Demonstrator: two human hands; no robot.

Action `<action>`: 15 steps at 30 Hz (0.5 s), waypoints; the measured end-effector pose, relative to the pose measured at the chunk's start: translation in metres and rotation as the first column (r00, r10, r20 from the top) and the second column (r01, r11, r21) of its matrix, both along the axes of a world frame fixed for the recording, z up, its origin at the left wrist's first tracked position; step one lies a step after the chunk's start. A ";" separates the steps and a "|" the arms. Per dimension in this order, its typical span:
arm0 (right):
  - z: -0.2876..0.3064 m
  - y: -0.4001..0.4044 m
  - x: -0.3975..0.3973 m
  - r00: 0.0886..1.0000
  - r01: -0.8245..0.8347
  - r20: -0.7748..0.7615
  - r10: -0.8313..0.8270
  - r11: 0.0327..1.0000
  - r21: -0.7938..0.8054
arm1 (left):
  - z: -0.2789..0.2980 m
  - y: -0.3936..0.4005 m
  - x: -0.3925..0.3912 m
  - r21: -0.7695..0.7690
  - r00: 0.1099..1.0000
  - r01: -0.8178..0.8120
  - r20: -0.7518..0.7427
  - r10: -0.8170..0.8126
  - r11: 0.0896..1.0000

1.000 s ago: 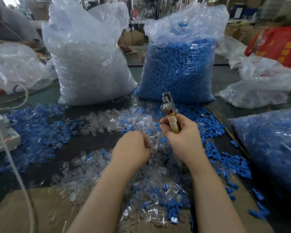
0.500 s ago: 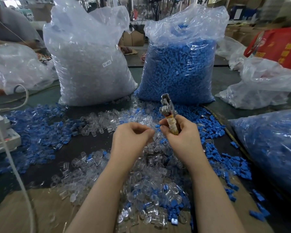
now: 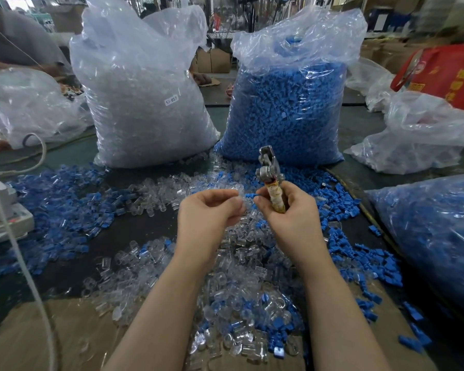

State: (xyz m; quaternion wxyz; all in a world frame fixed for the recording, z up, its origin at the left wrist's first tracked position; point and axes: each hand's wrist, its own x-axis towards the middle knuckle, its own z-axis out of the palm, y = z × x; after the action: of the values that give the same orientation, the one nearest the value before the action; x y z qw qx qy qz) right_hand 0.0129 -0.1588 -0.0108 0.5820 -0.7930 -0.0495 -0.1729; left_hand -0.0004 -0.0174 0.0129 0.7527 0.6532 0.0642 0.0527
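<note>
My right hand point(image 3: 289, 218) grips a small metal pliers-like tool point(image 3: 269, 170) by its tape-wrapped handle, jaws pointing up, and pinches a small blue plastic piece point(image 3: 251, 196) at its fingertips. My left hand point(image 3: 208, 214) is raised beside it with fingers curled, pinching a small clear plastic piece point(image 3: 243, 200) that meets the blue one. Below both hands lies a loose heap of clear caps point(image 3: 233, 290) mixed with blue pieces. More blue pieces point(image 3: 51, 210) spread over the dark table at left.
A big bag of clear parts point(image 3: 145, 103) and a big bag of blue parts point(image 3: 287, 108) stand behind. Another blue-filled bag point(image 3: 439, 231) lies at right, clear bags point(image 3: 418, 137) farther back. A white power strip point(image 3: 0, 212) and cable point(image 3: 24, 263) sit left. Cardboard point(image 3: 51, 336) covers the near edge.
My left hand rose from the heap of clear caps and came up to the right hand's fingertips with a clear piece. The right hand kept the tool nearly still.
</note>
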 end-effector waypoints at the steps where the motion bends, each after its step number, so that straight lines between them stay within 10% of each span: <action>1: 0.000 0.000 -0.001 1.000 0.005 -0.004 -0.005 1.000 -0.011 | 0.000 -0.001 0.000 -0.007 1.000 -0.006 0.001 0.006 1.000; 15: -0.001 0.004 -0.001 0.995 0.094 -0.026 -0.098 0.988 -0.123 | 0.002 -0.011 -0.004 0.378 0.974 -0.176 0.200 0.105 0.909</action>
State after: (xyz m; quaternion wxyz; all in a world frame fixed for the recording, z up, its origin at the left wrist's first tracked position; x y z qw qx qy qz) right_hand 0.0116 -0.1546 -0.0122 0.5243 -0.8312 -0.0122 -0.1846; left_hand -0.0041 -0.0288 0.0151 0.6030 0.7774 0.0329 0.1757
